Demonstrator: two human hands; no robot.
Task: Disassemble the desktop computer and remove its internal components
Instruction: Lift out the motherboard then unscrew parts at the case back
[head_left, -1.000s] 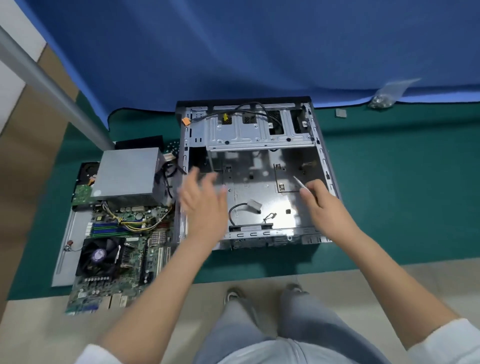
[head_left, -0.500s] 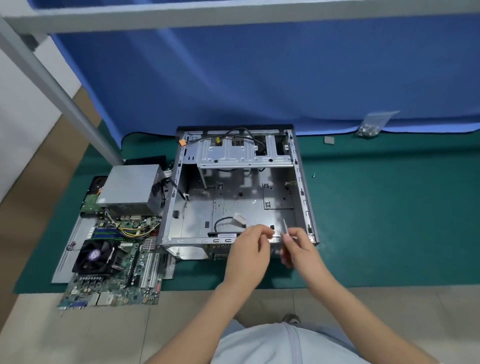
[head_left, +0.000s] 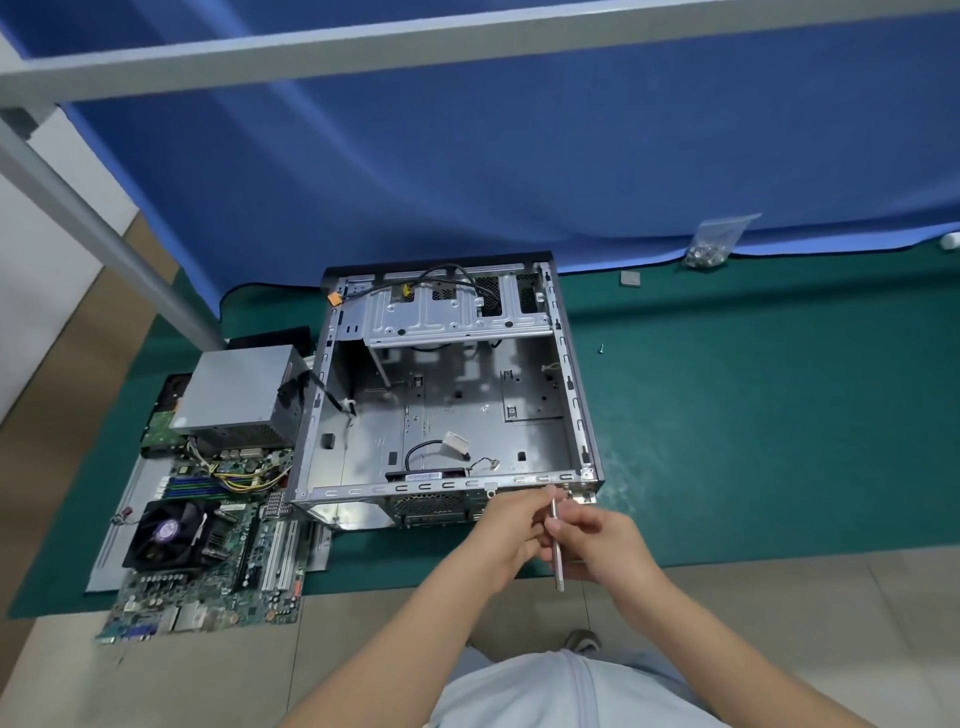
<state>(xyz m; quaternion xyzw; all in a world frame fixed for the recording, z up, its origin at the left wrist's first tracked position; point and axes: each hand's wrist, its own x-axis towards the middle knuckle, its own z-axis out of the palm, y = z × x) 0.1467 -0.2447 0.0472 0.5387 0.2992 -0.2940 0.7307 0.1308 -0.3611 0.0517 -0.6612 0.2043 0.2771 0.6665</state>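
Note:
The open metal computer case (head_left: 582, 415) lies on its side on the green mat (head_left: 753, 415), nearly bare inside apart from a black cable with a white connector (head_left: 452, 441). Both hands meet just in front of its near right corner. My right hand (head_left: 602, 545) grips a thin silver screwdriver (head_left: 556, 551) held upright, tip up. My left hand (head_left: 509, 530) pinches at the tool's upper part. To the left lie the removed motherboard with its fan (head_left: 208, 545) and the grey power supply (head_left: 236, 397).
A bag of screws (head_left: 711, 249) and a small grey pad (head_left: 629, 279) sit at the back by the blue cloth. One loose screw (head_left: 601, 349) lies right of the case. A grey metal frame post (head_left: 104, 234) slants at the left. The floor begins at the mat's near edge.
Both hands came out of the case and drew together in front of its near right corner. The view rose and pulled back. The screwdriver now stands upright between the two hands.

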